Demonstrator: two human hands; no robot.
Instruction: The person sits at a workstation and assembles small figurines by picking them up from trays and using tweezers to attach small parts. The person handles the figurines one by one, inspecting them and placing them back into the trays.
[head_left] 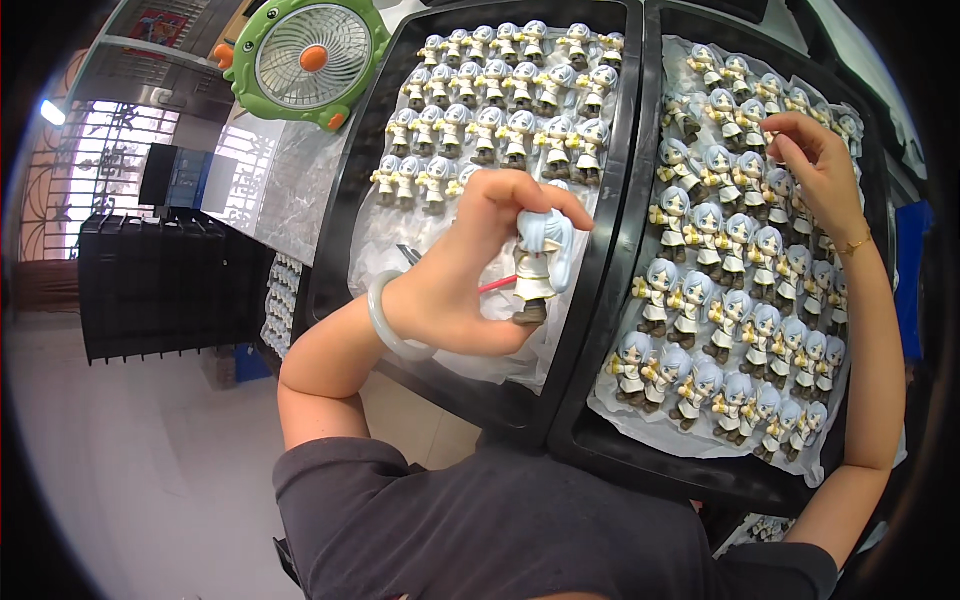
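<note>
My left hand (455, 265) is closed around a small figurine (540, 262) with pale blue hair, a white outfit and dark boots, held upright between fingers and thumb above the left black tray (625, 110). My right hand (822, 175) reaches over the right black tray (570, 430), its curved fingers and thumb apart and close to the standing figurines (752, 180). Whether the fingertips touch one cannot be made out. Behind the held figurine shows a thin red stick (497, 284). A grey-tipped object (408, 254) pokes out near my left wrist, mostly hidden.
Rows of similar figurines (487, 130) stand on white lining sheet in the left tray. A green animal-shaped fan (310, 60) sits beyond its far left corner. Stacked black trays (150, 290) stand at the left, and a blue object (912, 260) is beyond my right arm.
</note>
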